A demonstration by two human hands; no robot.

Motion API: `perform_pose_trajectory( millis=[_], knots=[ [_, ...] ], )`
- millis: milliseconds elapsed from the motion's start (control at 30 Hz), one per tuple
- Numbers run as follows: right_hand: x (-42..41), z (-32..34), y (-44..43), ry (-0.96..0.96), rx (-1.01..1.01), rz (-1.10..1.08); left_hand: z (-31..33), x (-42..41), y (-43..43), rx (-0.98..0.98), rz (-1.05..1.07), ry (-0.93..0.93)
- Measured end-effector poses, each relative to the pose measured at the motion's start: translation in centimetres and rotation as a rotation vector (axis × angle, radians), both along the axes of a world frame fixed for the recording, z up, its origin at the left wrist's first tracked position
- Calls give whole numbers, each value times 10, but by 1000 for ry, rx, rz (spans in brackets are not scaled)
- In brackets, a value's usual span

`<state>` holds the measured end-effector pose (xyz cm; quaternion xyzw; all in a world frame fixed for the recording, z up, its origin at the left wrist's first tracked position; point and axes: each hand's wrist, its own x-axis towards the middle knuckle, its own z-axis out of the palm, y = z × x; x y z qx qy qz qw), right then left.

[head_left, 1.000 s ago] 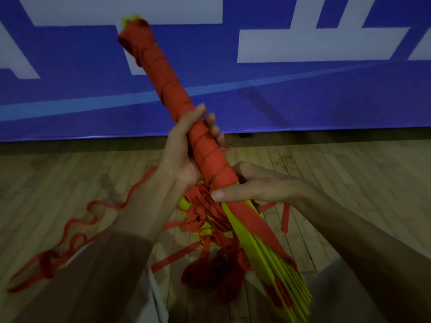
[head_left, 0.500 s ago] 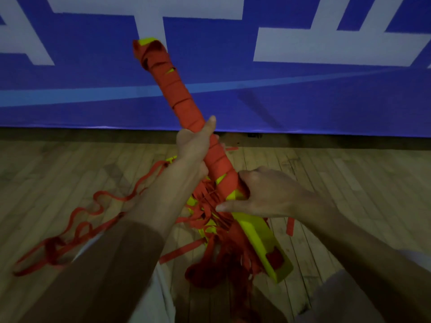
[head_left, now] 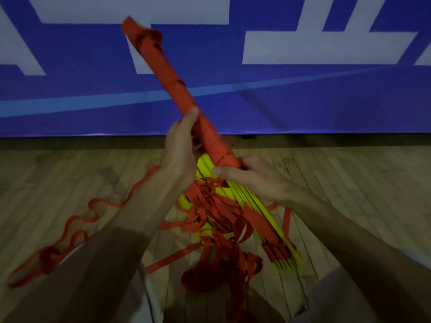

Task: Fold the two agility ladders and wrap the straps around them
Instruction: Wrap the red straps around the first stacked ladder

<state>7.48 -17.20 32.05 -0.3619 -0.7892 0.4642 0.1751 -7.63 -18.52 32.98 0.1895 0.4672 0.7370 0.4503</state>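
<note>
Behind everything we see a blue banner [head_left: 303,106] with large white shapes, reaching down to a wooden floor [head_left: 361,187] of pale planks; across both runs the ladder bundle [head_left: 173,75], held off the floor and tilted, its far end up and to the left against the banner, its near end low and to the right; its upper stretch is wound tightly in red strap [head_left: 210,136], while below the hands the yellow rungs [head_left: 256,203] lie stacked flat against one another; a loose tangle [head_left: 219,215] of the strap hangs from the middle of the bundle down to the floor, and one long tail [head_left: 77,220] snakes away over the planks to the left; the left hand [head_left: 180,148] grips the wound part, fingers curled round it and thumb laid along it pointing up; the right hand [head_left: 254,177] holds the bundle just below, at the edge of the winding, thumb across the front and fingers curled behind; we see the two hands close together but apart.
</note>
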Motion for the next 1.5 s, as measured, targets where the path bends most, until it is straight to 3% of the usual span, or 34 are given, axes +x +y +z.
perform_pose_trajectory(
  millis=[133, 233, 367, 600, 767, 900, 1033, 1133, 1300, 1400, 1500],
  knots=[
    [3, 3, -12, 272, -327, 210, 7, 1, -10, 232, -275, -131],
    [-3, -3, -18, 265, -414, 254, 3, 6, -12, 396, -419, -325],
    [-4, -4, -15, 194, -378, 252, 2, 8, -14, 327, -414, -419],
    [-7, 3, -8, -100, -220, 269, 4, -7, -13, -15, -427, -24],
    [-3, -1, -1, -308, 98, 140, -5, -12, -5, -106, -185, 235],
    [-11, -10, -18, -508, 413, 112, -14, -12, 4, -156, -2, 270],
    [-18, -20, -23, -608, 558, -32, -15, -15, 11, -249, 29, 88],
    [-15, -20, -17, -574, 520, -109, -13, -8, 10, -218, 9, 6],
    [-6, -13, -7, -412, 346, -54, -7, -3, 7, -162, -28, 127],
    [-3, -3, -5, -164, 111, 35, 2, -5, -2, -57, -78, 145],
    [1, 6, -8, 101, -203, 109, 11, -2, -13, 111, -226, -41]
  ],
)
